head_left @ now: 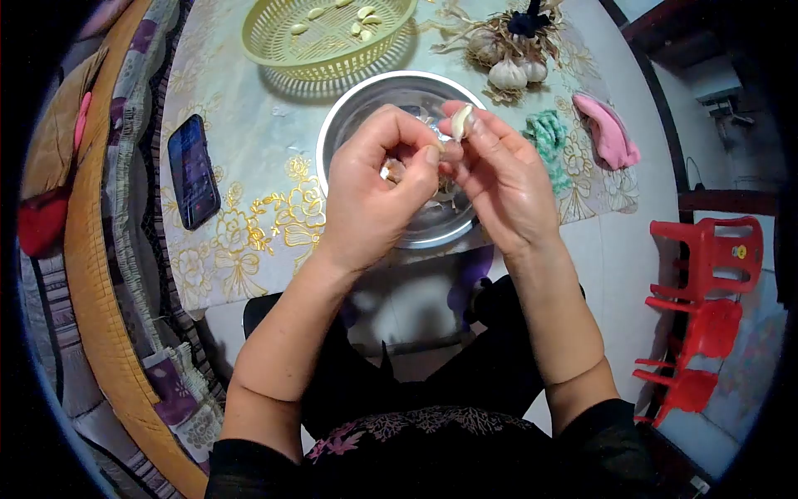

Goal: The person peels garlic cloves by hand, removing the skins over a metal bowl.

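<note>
Over a round metal bowl (332,108), my right hand (511,175) pinches a pale garlic clove (461,122) between thumb and fingers. Close beside it on the left, my left hand (378,179) has thumb and forefinger pressed together near the clove's lower end; what they grip is too small to make out. Bits of garlic and skin (393,170) lie in the bowl, partly hidden by the hands. Behind the bowl stands a yellow-green plastic basket (332,62) with several peeled cloves (366,14) inside. Several whole garlic bulbs (507,75) with dry stalks lie at the back right.
A phone (194,172) lies on the left of the patterned tablecloth (249,274). Right of the bowl are a green-and-white knitted cloth (546,141) and a pink cloth (605,133). Red plastic chairs (711,324) stand on the floor at right.
</note>
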A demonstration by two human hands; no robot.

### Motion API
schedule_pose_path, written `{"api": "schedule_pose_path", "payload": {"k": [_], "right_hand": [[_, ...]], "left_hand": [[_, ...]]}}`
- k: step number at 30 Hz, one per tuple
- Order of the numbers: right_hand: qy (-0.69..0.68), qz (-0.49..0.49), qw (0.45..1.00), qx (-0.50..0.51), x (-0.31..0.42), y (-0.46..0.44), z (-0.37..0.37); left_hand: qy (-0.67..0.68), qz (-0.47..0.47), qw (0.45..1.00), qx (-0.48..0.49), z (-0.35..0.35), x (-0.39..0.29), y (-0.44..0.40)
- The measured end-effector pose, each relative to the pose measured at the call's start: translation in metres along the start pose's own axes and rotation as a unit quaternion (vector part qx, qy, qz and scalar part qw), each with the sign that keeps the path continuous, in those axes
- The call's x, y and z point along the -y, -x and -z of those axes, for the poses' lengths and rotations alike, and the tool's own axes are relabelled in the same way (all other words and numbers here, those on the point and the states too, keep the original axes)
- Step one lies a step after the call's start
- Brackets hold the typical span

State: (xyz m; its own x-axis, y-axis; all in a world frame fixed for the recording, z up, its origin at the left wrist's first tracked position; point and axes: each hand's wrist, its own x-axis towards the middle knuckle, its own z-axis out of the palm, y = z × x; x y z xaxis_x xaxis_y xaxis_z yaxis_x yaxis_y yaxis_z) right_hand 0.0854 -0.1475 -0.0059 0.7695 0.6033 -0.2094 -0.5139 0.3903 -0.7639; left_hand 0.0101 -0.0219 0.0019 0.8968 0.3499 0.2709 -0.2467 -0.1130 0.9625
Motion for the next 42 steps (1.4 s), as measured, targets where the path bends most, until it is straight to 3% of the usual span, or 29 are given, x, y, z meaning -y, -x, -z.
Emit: {"api": "schedule_pose_path", "payload": {"k": [4, 10, 14, 17, 26, 38, 42], "right_hand": [[-0.008, 0.056, 0.998, -0.035, 0.003, -0.007, 0.011], [0.148, 0.069, 0.986, 0.018, 0.007, 0.001, -0.002], [0.261, 0.127, 0.957, 0.029, 0.001, 0.002, -0.004], [0.309, 0.150, 0.939, 0.031, -0.002, 0.003, -0.004], [0.444, 0.255, 0.859, 0.019, -0.004, 0.005, -0.005], [0.396, 0.224, 0.891, 0.005, -0.011, 0.010, -0.013], [0.344, 0.217, 0.914, 0.019, -0.013, 0.010, -0.016]], "left_hand": [[-0.016, -0.002, 1.000, -0.013, -0.001, 0.003, 0.000], [-0.107, -0.001, 0.992, -0.069, 0.004, 0.013, -0.001], [-0.109, -0.020, 0.989, -0.103, -0.001, 0.007, -0.003], [-0.138, -0.021, 0.988, -0.067, 0.002, 0.003, -0.002], [-0.137, -0.045, 0.986, -0.079, 0.002, 0.009, -0.002], [-0.109, -0.055, 0.988, -0.094, 0.001, 0.008, -0.002], [-0.085, -0.021, 0.990, -0.110, 0.000, 0.006, 0.000]]}}
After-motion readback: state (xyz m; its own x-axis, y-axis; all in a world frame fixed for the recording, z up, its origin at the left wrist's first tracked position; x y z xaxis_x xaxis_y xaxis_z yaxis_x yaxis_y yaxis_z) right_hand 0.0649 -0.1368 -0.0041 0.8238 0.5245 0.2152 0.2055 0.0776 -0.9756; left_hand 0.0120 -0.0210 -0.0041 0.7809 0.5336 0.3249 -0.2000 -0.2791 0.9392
